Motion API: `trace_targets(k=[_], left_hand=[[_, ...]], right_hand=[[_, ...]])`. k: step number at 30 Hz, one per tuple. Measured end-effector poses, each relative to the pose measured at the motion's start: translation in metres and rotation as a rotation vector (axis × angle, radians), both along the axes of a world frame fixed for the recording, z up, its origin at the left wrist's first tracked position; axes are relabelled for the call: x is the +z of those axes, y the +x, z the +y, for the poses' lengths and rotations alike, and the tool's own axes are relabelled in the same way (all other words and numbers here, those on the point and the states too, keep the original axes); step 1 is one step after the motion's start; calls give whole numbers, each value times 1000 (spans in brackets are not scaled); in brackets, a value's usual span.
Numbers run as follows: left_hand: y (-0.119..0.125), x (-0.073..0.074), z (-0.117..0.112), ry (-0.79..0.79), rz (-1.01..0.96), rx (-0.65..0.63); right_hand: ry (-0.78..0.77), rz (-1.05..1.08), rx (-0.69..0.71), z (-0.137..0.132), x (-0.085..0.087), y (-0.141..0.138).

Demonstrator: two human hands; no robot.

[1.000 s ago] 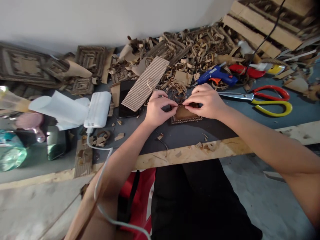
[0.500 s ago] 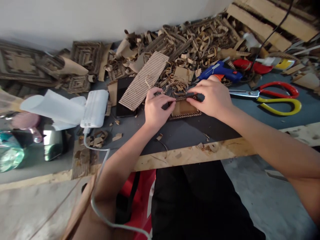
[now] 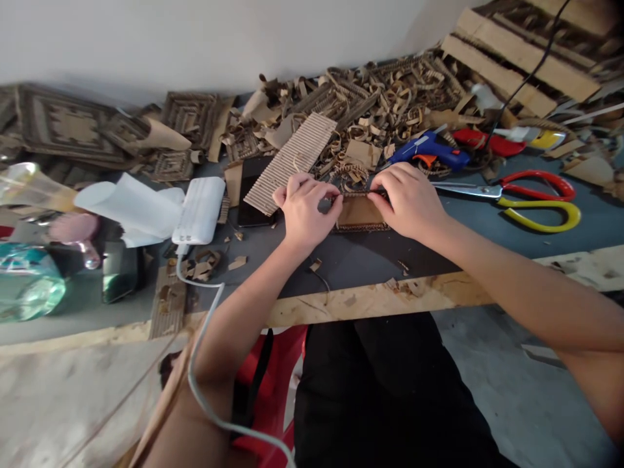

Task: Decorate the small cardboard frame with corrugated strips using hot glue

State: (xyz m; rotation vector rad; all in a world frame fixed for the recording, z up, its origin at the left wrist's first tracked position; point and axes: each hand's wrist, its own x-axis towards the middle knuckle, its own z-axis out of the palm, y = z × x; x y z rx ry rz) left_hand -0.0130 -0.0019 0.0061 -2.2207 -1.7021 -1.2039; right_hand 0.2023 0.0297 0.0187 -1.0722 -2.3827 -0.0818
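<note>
A small rectangular cardboard piece (image 3: 361,211), edged with corrugated strips, lies flat on the dark tabletop between my hands. Along its far edge runs a narrow corrugated cardboard strip (image 3: 355,194). My left hand (image 3: 307,213) pinches the strip's left end between thumb and forefinger, the other fingers curled above. At the opposite end, my right hand (image 3: 412,200) is closed in a pinch on the strip, its fingertips partly hidden. A ribbed cardboard sheet (image 3: 292,162) lies just beyond my left hand. The blue glue gun (image 3: 429,151) rests behind my right hand.
Scissors (image 3: 517,195) with red and yellow handles lie at the right. Cardboard scraps (image 3: 390,97) are heaped along the wall. On the left are a white power bank (image 3: 199,209) with a cable across my left forearm, white paper (image 3: 129,208) and a pink hairbrush (image 3: 75,231).
The view has shifted a little, so the items on the left sit farther right. My right fingertips have moved slightly outward along the strip; both hands stay at the cardboard piece.
</note>
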Motion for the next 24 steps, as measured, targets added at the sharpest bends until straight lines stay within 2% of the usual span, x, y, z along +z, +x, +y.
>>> trace_targets(k=[3,6,11,19,24], left_hand=[[-5,-1,2,12,9,-44],[-9,0,3,-12,5,-61],[-10,1,3,-75,-30,-19],[-8,0,4,-98,-34,-71],[-8,1,3,-72,-22,-69]], right_hand=[[-40,25,-25,-2,-1,1],[-121,120,44,-2,-2,3],[-197,231,127,2,-4,3],[-184,295,102,5,-5,4],[-105,299,117,6,-7,5]])
